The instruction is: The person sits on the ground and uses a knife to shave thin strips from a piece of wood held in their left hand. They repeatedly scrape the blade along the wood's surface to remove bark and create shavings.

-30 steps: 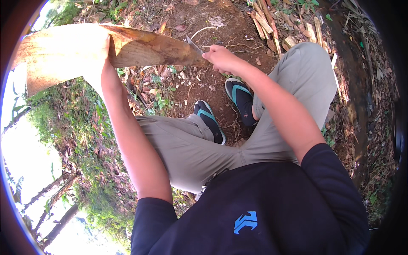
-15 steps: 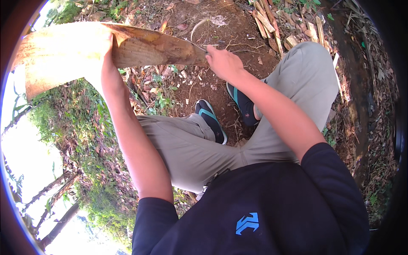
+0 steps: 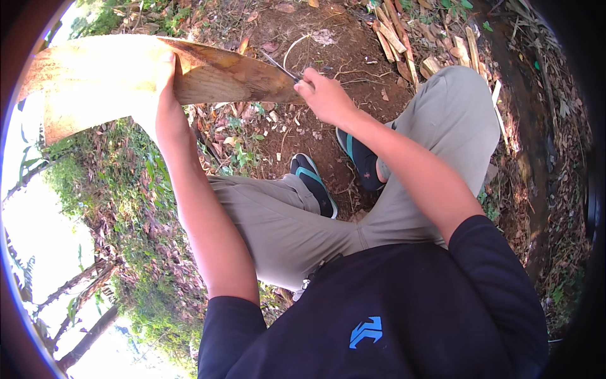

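A long wooden plank (image 3: 233, 79) reaches from the far left toward the middle, its left part washed out by sunlight. My left hand (image 3: 165, 104) grips it by the near edge, with the thumb up on its face and the other fingers hidden. At the plank's right end, my right hand (image 3: 326, 96) is closed round the dark handle of a knife. The thin knife blade (image 3: 278, 66) points up and left, along the plank's far edge. Whether the blade touches the wood I cannot tell.
Below the plank are my bent legs in grey trousers (image 3: 442, 126) and my feet in dark shoes (image 3: 312, 183) on bare soil. Several split wood pieces (image 3: 391, 35) lie at the far right. Leaves and green plants (image 3: 145, 252) cover the slope at left.
My right hand has moved a little to the left and the knife has turned, so more of its blade shows. The plank has dipped slightly, still in my left hand.
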`<state>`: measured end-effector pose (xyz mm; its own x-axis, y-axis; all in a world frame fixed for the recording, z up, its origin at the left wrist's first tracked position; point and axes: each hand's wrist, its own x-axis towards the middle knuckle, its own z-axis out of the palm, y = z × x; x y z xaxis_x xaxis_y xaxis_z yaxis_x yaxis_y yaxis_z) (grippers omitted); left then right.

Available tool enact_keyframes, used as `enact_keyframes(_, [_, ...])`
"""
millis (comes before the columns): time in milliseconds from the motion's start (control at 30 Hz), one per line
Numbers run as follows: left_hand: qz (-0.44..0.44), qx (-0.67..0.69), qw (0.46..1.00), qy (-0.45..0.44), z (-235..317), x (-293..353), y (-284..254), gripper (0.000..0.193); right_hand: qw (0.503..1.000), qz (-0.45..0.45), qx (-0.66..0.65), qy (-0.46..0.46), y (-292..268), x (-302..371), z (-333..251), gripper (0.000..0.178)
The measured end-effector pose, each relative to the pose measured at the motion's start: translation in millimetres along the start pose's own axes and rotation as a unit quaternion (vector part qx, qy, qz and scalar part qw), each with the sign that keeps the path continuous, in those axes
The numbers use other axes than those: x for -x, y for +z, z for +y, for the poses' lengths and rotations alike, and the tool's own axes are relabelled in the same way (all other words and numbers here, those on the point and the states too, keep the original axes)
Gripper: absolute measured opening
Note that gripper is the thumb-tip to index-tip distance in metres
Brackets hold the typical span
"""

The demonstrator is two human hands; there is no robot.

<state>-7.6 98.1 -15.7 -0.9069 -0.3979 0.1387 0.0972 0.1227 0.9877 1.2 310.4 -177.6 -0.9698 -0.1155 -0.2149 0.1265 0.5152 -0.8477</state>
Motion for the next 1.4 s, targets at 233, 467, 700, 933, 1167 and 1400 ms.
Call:
enact_keyframes(233, [0.013,-0.013,1.000,-0.012,2,6,-4,0.049,0.991,0.011,0.051,-0.122,-18,28,-46,0.023])
enact_keyframes(467, [0.010,-0.010,0.999,0.032,-12,-9,-8,0.048,0.994,0.011,0.107,0.003,8,-10,28,0.026])
enact_keyframes(700, [0.028,0.011,1.000,0.011,-6,-1,-1,0.043,0.994,-0.024,-0.045,0.096,-3,-10,21,0.029])
enact_keyframes(933, [0.001,-0.021,0.999,0.026,0,4,-2,0.049,0.987,0.034,-0.009,-0.157,-23,32,-56,0.028])
enact_keyframes(1167, [-0.007,0.005,1.000,0.018,1,2,2,0.043,0.984,0.006,0.175,0.020,7,-2,37,0.030])
enact_keyframes(1400, [0.023,0.006,1.000,-0.007,1,4,-3,0.039,0.973,-0.125,-0.054,0.189,-1,-17,17,0.036])
